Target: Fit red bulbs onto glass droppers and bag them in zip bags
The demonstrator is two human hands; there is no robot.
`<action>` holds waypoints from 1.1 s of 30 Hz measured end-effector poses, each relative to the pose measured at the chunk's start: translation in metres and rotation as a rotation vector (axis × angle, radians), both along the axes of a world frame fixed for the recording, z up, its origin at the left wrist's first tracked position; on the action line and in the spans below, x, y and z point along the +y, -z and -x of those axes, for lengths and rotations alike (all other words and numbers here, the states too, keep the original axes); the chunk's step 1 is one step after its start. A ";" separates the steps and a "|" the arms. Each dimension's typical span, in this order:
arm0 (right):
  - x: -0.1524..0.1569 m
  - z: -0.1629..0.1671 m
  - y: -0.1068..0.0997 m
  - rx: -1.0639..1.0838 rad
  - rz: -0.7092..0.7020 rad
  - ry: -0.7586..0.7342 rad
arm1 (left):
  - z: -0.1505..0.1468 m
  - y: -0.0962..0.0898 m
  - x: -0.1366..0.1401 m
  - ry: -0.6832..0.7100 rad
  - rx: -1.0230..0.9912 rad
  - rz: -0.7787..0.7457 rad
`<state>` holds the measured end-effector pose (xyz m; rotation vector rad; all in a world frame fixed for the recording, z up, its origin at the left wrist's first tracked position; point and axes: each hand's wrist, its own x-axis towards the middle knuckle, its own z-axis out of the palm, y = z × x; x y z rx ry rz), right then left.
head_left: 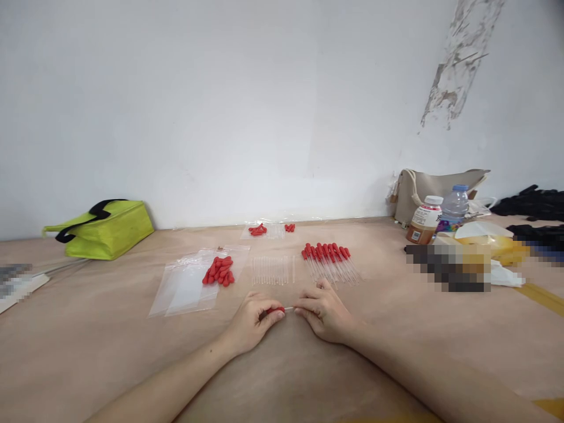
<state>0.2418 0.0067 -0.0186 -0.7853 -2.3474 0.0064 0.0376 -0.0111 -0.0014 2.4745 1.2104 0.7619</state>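
Observation:
My left hand is closed on a red rubber bulb, most of it hidden by the fingers. A thin clear dropper tube runs from the bulb's end into my right hand, which pinches it between thumb and fingers. Whether the tube sits inside the bulb I cannot tell. Just beyond my hands lies a row of bare clear tubes. Right of that row, several droppers with red bulbs lie side by side. A pile of loose red bulbs rests on clear plastic bags to the left.
More red bulbs lie on plastic near the wall. A lime-green bag stands at far left. At right are a brown drink bottle, a clear bottle, a beige bag and yellow packaging.

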 end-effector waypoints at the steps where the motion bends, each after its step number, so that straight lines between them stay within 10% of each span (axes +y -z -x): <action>1: -0.001 0.001 0.000 -0.010 -0.011 0.008 | 0.000 0.000 0.000 0.004 0.003 -0.011; 19: -0.002 0.004 -0.002 -0.131 -0.100 0.062 | 0.008 0.003 0.010 0.068 0.030 -0.196; 33: 0.001 -0.007 -0.006 -0.190 -0.068 0.210 | 0.021 0.010 0.011 -0.047 -0.058 -0.022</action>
